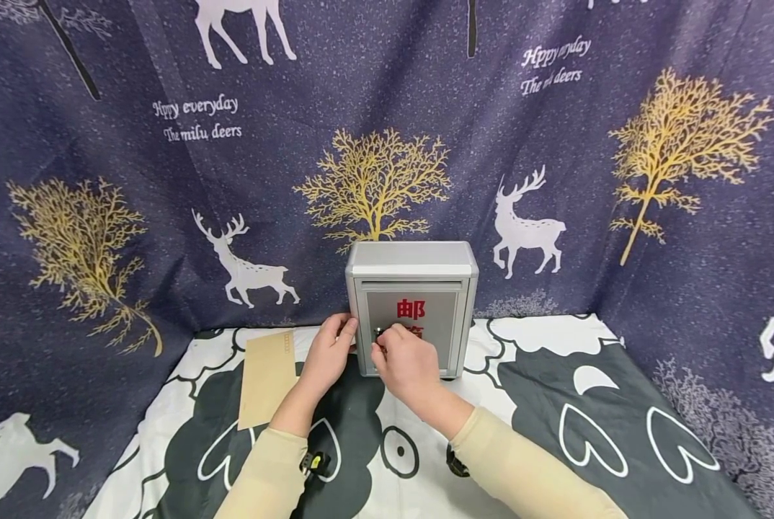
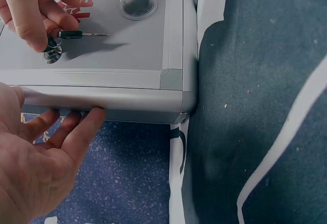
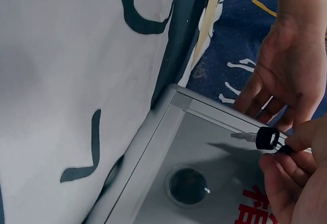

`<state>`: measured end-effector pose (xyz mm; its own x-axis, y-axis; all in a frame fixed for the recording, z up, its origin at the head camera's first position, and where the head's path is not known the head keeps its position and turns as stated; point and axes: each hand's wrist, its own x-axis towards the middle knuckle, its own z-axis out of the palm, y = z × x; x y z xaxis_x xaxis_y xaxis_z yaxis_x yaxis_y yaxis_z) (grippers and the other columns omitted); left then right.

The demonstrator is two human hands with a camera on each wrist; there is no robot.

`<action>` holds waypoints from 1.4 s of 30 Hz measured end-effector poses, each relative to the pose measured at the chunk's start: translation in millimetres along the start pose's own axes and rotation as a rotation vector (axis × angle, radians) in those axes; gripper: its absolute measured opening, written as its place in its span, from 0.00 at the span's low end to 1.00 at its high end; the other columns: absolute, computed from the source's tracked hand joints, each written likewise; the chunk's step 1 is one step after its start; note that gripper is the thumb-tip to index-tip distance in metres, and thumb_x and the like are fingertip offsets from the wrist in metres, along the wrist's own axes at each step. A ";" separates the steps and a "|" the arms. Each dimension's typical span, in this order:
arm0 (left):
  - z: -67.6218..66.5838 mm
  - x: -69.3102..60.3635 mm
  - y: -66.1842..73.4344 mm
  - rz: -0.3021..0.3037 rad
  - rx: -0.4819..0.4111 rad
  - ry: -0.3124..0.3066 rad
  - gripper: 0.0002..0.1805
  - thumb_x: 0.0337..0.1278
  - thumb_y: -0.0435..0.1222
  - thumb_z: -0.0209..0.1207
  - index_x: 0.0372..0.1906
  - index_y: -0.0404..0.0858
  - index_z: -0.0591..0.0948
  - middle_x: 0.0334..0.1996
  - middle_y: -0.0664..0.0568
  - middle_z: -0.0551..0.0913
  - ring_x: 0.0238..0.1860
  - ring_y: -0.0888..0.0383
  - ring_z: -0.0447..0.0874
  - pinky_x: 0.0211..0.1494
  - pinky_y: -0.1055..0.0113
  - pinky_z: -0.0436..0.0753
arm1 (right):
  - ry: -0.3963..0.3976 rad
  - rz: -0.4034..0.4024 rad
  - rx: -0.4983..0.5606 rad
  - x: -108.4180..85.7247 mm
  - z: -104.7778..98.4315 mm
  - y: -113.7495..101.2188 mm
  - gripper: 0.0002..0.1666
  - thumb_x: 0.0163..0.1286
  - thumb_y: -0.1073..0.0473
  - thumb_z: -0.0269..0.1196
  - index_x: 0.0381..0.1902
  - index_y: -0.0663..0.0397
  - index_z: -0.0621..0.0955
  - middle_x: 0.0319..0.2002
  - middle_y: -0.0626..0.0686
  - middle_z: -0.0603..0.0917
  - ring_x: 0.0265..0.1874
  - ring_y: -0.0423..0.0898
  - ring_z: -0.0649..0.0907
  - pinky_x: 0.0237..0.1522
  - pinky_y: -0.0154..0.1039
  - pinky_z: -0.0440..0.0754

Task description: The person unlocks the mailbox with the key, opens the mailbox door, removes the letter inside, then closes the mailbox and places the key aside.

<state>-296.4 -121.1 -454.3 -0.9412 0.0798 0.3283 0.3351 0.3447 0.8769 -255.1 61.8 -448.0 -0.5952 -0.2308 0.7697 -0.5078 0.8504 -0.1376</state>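
Note:
A silver-grey mailbox (image 1: 413, 261) with red characters stands upright against the back cloth. At the left of its door, my right hand (image 1: 409, 364) pinches a black-headed key at the round metal lock (image 2: 52, 56). From the same ring a second key (image 3: 266, 138) sticks out sideways, its blade free of the lock. My left hand (image 1: 328, 353) rests against the mailbox's left side, fingers fairly straight and fingertips touching the wall. Low on the door is a round window (image 2: 138, 5). The pinched key's blade is hidden.
A tan envelope (image 1: 267, 382) lies on the patterned cloth (image 1: 439, 497) left of the mailbox, partly beside my left forearm. Dark blue fabric (image 1: 387, 94) with deer and trees hangs behind and at both sides. Black straps with devices (image 1: 314, 463) sit at the wrists.

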 end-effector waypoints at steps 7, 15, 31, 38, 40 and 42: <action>0.1 -0.5 -1.3 -0.002 0.014 -0.003 0.26 0.92 0.50 0.51 0.70 0.31 0.80 0.64 0.37 0.80 0.65 0.41 0.84 0.60 0.48 0.92 | 0.079 -0.136 -0.112 2.7 1.5 2.2 0.15 0.65 0.59 0.80 0.28 0.49 0.82 0.27 0.47 0.80 0.20 0.43 0.81 0.15 0.39 0.79; 0.5 0.9 -0.7 -0.006 0.010 -0.005 0.27 0.92 0.51 0.51 0.70 0.32 0.80 0.64 0.38 0.80 0.65 0.42 0.84 0.60 0.50 0.92 | 0.085 -0.287 -0.240 8.6 -2.3 1.5 0.10 0.63 0.62 0.78 0.29 0.54 0.85 0.29 0.50 0.82 0.25 0.46 0.84 0.17 0.39 0.81; 0.1 1.3 0.1 0.008 0.018 0.007 0.26 0.92 0.50 0.52 0.68 0.32 0.81 0.63 0.38 0.80 0.64 0.41 0.85 0.59 0.49 0.93 | -0.019 -0.475 -0.391 15.0 -6.2 4.0 0.07 0.69 0.65 0.74 0.32 0.54 0.85 0.33 0.53 0.82 0.30 0.48 0.84 0.26 0.39 0.85; 0.2 0.9 -2.5 0.012 0.013 0.012 0.26 0.92 0.50 0.52 0.68 0.32 0.81 0.63 0.37 0.80 0.64 0.41 0.85 0.59 0.48 0.93 | -0.050 -0.549 -0.451 15.7 -10.9 2.7 0.08 0.72 0.59 0.73 0.33 0.52 0.85 0.34 0.52 0.81 0.30 0.48 0.82 0.26 0.38 0.83; 0.0 0.4 -2.6 0.011 0.013 0.009 0.26 0.92 0.50 0.52 0.68 0.32 0.81 0.63 0.37 0.80 0.64 0.41 0.84 0.59 0.48 0.92 | -0.046 -0.566 -0.458 16.0 -10.9 2.6 0.08 0.73 0.59 0.72 0.33 0.51 0.86 0.34 0.52 0.82 0.31 0.48 0.82 0.26 0.38 0.83; -0.2 0.1 -2.4 0.010 0.015 0.007 0.26 0.92 0.50 0.52 0.68 0.32 0.81 0.63 0.37 0.81 0.64 0.41 0.84 0.59 0.47 0.92 | -0.036 -0.578 -0.461 16.1 -10.4 2.8 0.08 0.74 0.58 0.71 0.32 0.50 0.86 0.34 0.51 0.82 0.31 0.48 0.81 0.26 0.38 0.83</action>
<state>-297.3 -122.1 -456.3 -0.9375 0.0763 0.3395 0.3436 0.3575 0.8684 -259.6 65.4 -429.5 -0.3359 -0.7107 0.6181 -0.4380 0.6988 0.5655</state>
